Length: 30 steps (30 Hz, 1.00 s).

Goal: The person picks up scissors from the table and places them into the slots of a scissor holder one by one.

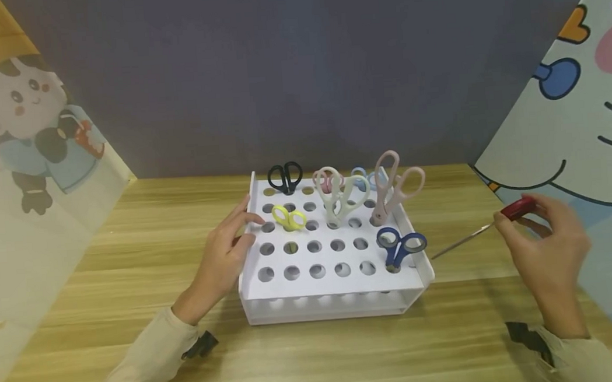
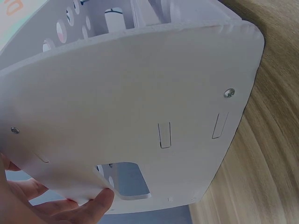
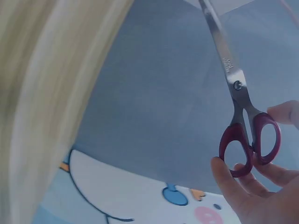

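Note:
Red-handled scissors (image 3: 238,88) are pinched by their handle loops in my right hand (image 1: 548,240). Their closed blades point left and down, tips near the right wall of the white rack (image 1: 317,284). My left hand (image 1: 220,257) grips the rack's left side panel (image 2: 126,98); in the left wrist view the thumb lies at the cut-out and other fingers reach behind the edge. Standing in the rack's holes are black scissors (image 1: 286,177), yellow scissors (image 1: 289,219), white scissors (image 1: 338,198), tall pink scissors (image 1: 392,191) and dark blue scissors (image 1: 400,248).
Small pink scissors (image 1: 325,182) and light blue scissors (image 1: 364,180) stand in the rack's back row, partly hidden. The rack sits on a wood-grain table (image 1: 337,358). A grey panel (image 1: 299,74) rises behind, with cartoon-printed panels (image 1: 591,121) at both sides.

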### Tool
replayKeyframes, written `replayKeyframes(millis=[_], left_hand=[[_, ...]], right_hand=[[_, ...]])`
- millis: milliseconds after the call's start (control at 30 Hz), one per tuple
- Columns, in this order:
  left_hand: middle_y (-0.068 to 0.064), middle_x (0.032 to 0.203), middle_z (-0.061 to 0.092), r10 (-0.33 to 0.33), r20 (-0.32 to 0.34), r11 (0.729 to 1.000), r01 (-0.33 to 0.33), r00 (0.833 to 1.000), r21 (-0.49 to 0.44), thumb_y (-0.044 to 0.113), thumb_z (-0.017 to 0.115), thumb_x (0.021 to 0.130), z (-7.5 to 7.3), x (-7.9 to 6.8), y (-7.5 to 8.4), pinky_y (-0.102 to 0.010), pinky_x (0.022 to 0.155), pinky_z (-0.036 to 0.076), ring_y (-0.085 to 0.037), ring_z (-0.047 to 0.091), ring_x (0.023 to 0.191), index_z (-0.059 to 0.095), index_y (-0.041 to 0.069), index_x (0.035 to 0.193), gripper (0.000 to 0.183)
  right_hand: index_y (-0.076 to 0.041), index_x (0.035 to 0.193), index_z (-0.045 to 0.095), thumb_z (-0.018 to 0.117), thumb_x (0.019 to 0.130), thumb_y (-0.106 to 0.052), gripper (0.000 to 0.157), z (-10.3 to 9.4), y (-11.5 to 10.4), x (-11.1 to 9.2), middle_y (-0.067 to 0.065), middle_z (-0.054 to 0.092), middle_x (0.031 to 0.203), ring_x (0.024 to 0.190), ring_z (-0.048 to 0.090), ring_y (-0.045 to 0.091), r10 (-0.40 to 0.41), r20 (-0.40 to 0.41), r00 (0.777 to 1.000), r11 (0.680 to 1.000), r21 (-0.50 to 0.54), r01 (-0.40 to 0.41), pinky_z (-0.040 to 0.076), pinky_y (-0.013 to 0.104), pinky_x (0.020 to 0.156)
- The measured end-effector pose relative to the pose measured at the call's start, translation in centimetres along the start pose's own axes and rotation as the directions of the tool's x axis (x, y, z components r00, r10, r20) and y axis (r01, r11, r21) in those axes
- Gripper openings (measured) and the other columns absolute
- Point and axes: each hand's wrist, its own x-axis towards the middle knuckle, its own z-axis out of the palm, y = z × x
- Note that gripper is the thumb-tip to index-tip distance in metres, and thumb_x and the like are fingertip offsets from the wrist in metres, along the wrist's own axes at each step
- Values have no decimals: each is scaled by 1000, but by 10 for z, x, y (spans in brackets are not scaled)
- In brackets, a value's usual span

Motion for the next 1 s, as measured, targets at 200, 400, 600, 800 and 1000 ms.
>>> replayKeyframes(millis=[200, 400, 600, 800, 1000], left_hand=[[0, 159, 33, -7, -9, 1000, 7, 1000, 5, 0, 52, 91, -4, -2, 1, -41, 98, 54, -29, 35, 143, 67, 6, 107, 23], [0, 159, 33, 1, -9, 1000, -2, 1000, -8, 0, 52, 91, -3, -1, 1, -39, 97, 55, -29, 35, 143, 67, 5, 107, 23], [-1, 159, 32, 8, -6, 1000, -8, 1000, -15, 0, 52, 92, -1, -1, 1, -40, 96, 54, -30, 35, 144, 67, 4, 107, 22], [-1, 159, 32, 16, -3, 1000, -16, 1000, -17, 0, 51, 92, 0, 0, 0, -40, 97, 54, -30, 35, 143, 67, 4, 107, 22], [-2, 159, 33, 22, -10, 1000, -22, 1000, -16, 0, 51, 91, 1, -1, -2, -41, 97, 54, -30, 36, 143, 67, 4, 106, 22]], right_hand=[[-5, 120, 70, 79, 75, 2, 46, 1, -19, 5, -13, 62, 112, 102, 62, 2, -110, 8, 994, 993, 40, 110, 52, 6, 83], [-1, 123, 67, 79, 76, 1, 49, -6, -41, 13, -20, 57, 121, 109, 58, 0, -206, -12, 979, 979, 7, 206, 50, 5, 88], [2, 122, 67, 79, 76, -5, 48, -9, -64, 21, -15, 60, 121, 111, 55, 2, -262, -47, 964, 965, 1, 263, 49, 6, 90], [3, 121, 68, 81, 76, -8, 48, -10, -88, 25, -9, 63, 120, 112, 56, 9, -287, -78, 955, 957, 27, 290, 50, 8, 90], [3, 122, 67, 81, 78, -11, 49, -8, -110, 27, -9, 61, 122, 114, 56, 15, -304, -117, 945, 949, 44, 311, 51, 10, 92]])
